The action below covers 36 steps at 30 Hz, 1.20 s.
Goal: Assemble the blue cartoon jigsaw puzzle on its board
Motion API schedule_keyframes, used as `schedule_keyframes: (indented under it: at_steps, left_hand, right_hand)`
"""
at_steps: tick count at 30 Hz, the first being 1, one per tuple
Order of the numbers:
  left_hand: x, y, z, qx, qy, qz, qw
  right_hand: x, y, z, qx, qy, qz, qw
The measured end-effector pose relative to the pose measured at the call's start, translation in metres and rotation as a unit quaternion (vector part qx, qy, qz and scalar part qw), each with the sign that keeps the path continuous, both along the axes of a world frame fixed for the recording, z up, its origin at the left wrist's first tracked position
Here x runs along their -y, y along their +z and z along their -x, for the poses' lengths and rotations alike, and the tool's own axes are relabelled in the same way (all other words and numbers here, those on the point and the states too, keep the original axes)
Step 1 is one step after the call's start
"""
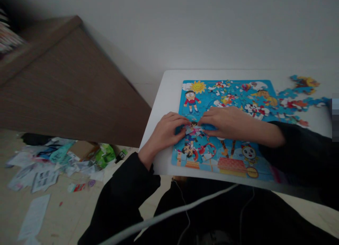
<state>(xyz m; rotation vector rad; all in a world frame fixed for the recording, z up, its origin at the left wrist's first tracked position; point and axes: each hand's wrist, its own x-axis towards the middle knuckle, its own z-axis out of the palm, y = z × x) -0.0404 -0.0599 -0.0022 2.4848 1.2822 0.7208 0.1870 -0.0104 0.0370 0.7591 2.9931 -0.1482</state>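
Observation:
A blue jigsaw puzzle (214,162) with cartoon figures lies on a white table, partly put together. My left hand (168,130) reaches over its left edge, thumb and fingers bent together at the side of a puzzle piece (194,129) showing a figure in pink. From the other side, my right hand (229,121) bends its fingers against the same piece, palm down over the puzzle's middle. The fingertips hide part of the piece, and the right hand covers the puzzle's centre. Loose pieces (222,85) rest on the puzzle's upper part.
More loose puzzle pieces (296,103) are heaped on the white table (165,96) to the right. A brown wooden cabinet (79,86) stands at the left. Papers and plastic bags (60,155) litter the floor. A pale cable (169,213) crosses in front of my lap.

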Motion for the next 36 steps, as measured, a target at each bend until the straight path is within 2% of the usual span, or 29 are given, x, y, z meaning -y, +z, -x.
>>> schedule_keyframes:
  at_steps: [3,5,7,10,12,20,24,27,30,36]
  left_hand:
    - [0.0,-0.002,0.002,0.005,0.058,-0.03,0.998]
    - [0.0,-0.002,0.002,0.0,0.061,-0.033,0.998]
    - [0.0,-0.002,0.002,-0.01,0.04,-0.023,0.999]
    - [0.0,-0.003,0.001,-0.022,0.014,-0.015,1.0]
    - [0.0,-0.003,0.001,-0.028,0.005,-0.017,0.999]
    - [0.002,-0.002,0.002,-0.015,-0.061,0.017,0.998]
    - [0.003,0.004,0.005,0.02,-0.016,0.009,1.0]
    - [0.002,0.006,0.008,0.0,0.033,0.005,0.999]
    - [0.002,0.005,0.009,-0.039,0.043,0.018,0.998]
    - [0.003,0.005,0.009,-0.05,0.043,0.017,0.998]
  right_hand:
    - [-0.001,0.004,-0.006,0.049,-0.033,-0.034,0.998]
    - [0.0,0.006,-0.009,0.054,-0.042,-0.044,0.997]
    - [0.003,0.006,-0.007,0.025,-0.032,-0.042,0.998]
    - [0.007,0.002,-0.001,-0.022,0.021,-0.021,0.999]
    - [0.007,0.0,0.002,-0.024,0.038,-0.008,0.999]
    - [0.0,0.002,-0.017,0.044,-0.019,-0.025,0.999]
    - [0.001,0.002,-0.013,-0.001,-0.013,-0.05,0.999]
    - [0.003,-0.005,-0.001,-0.068,0.077,-0.059,0.993]
    - [0.003,-0.013,0.007,-0.078,0.152,-0.059,0.984]
    - [-0.002,-0.013,-0.012,-0.059,0.098,-0.061,0.992]
